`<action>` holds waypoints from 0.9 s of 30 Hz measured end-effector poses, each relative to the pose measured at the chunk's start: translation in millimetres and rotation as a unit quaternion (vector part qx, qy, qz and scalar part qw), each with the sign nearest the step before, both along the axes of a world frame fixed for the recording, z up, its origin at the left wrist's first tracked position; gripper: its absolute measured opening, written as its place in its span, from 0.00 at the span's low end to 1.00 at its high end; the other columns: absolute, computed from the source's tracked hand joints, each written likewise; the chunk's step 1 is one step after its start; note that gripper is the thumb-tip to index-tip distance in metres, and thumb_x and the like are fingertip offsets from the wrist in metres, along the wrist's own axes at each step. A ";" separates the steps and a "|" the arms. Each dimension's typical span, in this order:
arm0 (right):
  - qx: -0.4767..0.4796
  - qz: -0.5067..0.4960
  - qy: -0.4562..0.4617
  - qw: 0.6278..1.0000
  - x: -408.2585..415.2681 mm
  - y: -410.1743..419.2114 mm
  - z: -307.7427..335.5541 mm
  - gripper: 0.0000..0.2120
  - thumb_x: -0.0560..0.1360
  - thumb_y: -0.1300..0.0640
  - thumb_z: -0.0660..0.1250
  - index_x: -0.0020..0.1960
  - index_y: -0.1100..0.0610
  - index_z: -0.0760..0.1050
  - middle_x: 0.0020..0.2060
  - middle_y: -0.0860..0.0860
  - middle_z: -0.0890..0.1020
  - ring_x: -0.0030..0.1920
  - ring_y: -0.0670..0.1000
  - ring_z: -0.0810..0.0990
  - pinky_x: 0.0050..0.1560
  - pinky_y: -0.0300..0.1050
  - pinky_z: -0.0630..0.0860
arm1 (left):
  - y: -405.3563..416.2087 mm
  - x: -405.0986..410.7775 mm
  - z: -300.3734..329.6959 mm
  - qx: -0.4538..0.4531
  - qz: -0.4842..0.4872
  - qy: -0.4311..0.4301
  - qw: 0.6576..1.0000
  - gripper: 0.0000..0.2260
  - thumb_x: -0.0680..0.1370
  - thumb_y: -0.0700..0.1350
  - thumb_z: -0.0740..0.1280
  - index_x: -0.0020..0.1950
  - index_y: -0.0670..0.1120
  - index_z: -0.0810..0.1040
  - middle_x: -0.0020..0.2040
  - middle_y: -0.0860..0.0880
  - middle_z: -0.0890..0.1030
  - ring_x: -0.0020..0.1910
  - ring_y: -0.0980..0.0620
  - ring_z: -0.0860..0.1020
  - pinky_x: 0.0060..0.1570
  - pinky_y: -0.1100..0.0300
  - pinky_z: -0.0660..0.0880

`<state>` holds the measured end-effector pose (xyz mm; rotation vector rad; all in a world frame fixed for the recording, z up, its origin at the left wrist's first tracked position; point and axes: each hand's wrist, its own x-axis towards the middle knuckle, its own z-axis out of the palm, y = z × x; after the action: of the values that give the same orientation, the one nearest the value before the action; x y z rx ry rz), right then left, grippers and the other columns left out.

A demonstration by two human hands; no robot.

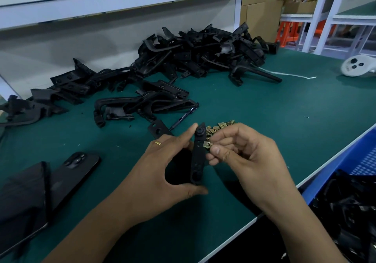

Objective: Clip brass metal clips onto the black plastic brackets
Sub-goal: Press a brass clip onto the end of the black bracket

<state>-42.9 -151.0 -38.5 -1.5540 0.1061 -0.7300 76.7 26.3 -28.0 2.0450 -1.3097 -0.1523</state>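
Note:
My left hand (162,171) grips a long black plastic bracket (197,156), holding it upright above the green mat, thumb at its lower end and fingers at its top. My right hand (244,152) pinches a brass metal clip (207,145) between thumb and forefinger, and the clip touches the bracket's right edge. Several loose brass clips (220,127) lie on the mat just behind my hands. A big heap of black brackets (193,55) fills the back of the table.
A phone (75,171) and a dark tablet (20,201) lie at the left. A pen (184,118) lies by the nearer brackets. A blue crate (364,161) holding black parts stands off the right edge. A white controller (358,66) sits far right.

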 end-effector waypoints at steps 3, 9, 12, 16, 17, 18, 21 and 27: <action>0.065 0.032 -0.019 0.997 -3.1 -2.8 2.0 0.09 0.74 0.70 0.73 0.52 0.62 0.79 0.39 0.59 0.86 0.38 0.58 0.86 0.41 0.45 0.83 | 1.1 -0.6 2.8 -0.001 -0.017 0.005 1.000 0.49 0.66 0.56 0.83 0.80 0.69 0.59 0.63 0.65 0.74 0.71 0.55 0.70 0.71 0.70 0.61; 0.112 0.072 -0.007 0.991 -7.0 -8.1 1.3 0.11 0.68 0.67 0.77 0.48 0.61 0.79 0.35 0.63 0.85 0.34 0.59 0.85 0.36 0.45 0.82 | 3.0 -4.0 11.2 0.021 -0.051 -0.007 0.998 0.49 0.66 0.55 0.83 0.79 0.72 0.59 0.66 0.67 0.73 0.72 0.56 0.68 0.72 0.70 0.61; 0.116 0.084 0.021 0.989 -8.1 -12.1 2.9 0.16 0.63 0.61 0.83 0.47 0.56 0.81 0.35 0.60 0.85 0.32 0.54 0.83 0.33 0.42 0.79 | 6.1 -4.9 16.4 0.031 -0.072 0.011 0.997 0.48 0.66 0.58 0.83 0.78 0.73 0.59 0.66 0.66 0.74 0.72 0.59 0.69 0.70 0.73 0.60; 0.083 0.032 0.062 0.994 -6.0 -15.3 1.5 0.22 0.56 0.53 0.87 0.45 0.52 0.82 0.31 0.50 0.80 0.29 0.46 0.72 0.29 0.36 0.70 | 9.5 0.8 17.9 0.048 -0.084 0.041 0.994 0.46 0.65 0.61 0.83 0.77 0.74 0.61 0.66 0.64 0.75 0.71 0.62 0.70 0.68 0.76 0.58; 0.066 0.006 0.066 0.996 -4.0 -12.8 0.5 0.20 0.57 0.53 0.87 0.44 0.52 0.82 0.30 0.47 0.78 0.29 0.45 0.70 0.29 0.35 0.68 | 8.4 3.1 15.8 0.046 -0.078 0.048 0.995 0.46 0.65 0.62 0.83 0.76 0.74 0.62 0.66 0.63 0.76 0.71 0.62 0.71 0.68 0.76 0.60; 0.045 -0.031 0.069 0.996 -1.3 -9.6 -0.8 0.17 0.59 0.52 0.85 0.42 0.53 0.82 0.29 0.45 0.76 0.29 0.45 0.69 0.30 0.34 0.68 | 6.4 5.4 12.7 0.037 -0.066 0.057 0.996 0.46 0.64 0.63 0.83 0.76 0.74 0.63 0.65 0.63 0.77 0.70 0.62 0.72 0.67 0.74 0.62; -0.098 -0.185 0.096 0.973 2.9 -1.9 -6.4 0.08 0.70 0.49 0.80 0.41 0.48 0.82 0.32 0.43 0.78 0.33 0.42 0.74 0.35 0.32 0.69 | -0.3 11.5 2.7 0.006 0.008 0.081 0.997 0.46 0.60 0.69 0.80 0.76 0.71 0.66 0.62 0.65 0.78 0.67 0.62 0.74 0.70 0.62 0.68; -0.424 -0.217 0.247 0.844 7.5 13.4 -12.8 0.16 0.81 0.47 0.65 0.67 0.46 0.77 0.51 0.47 0.71 0.56 0.51 0.72 0.51 0.48 0.74 | -0.1 20.5 -6.8 -0.001 0.088 0.078 0.993 0.47 0.58 0.79 0.72 0.75 0.76 0.59 0.63 0.71 0.73 0.69 0.66 0.68 0.67 0.64 0.65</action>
<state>-35.3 -137.6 -51.3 -2.6131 0.6018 -0.7442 97.2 26.2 -34.8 2.0908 -1.0294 -0.2260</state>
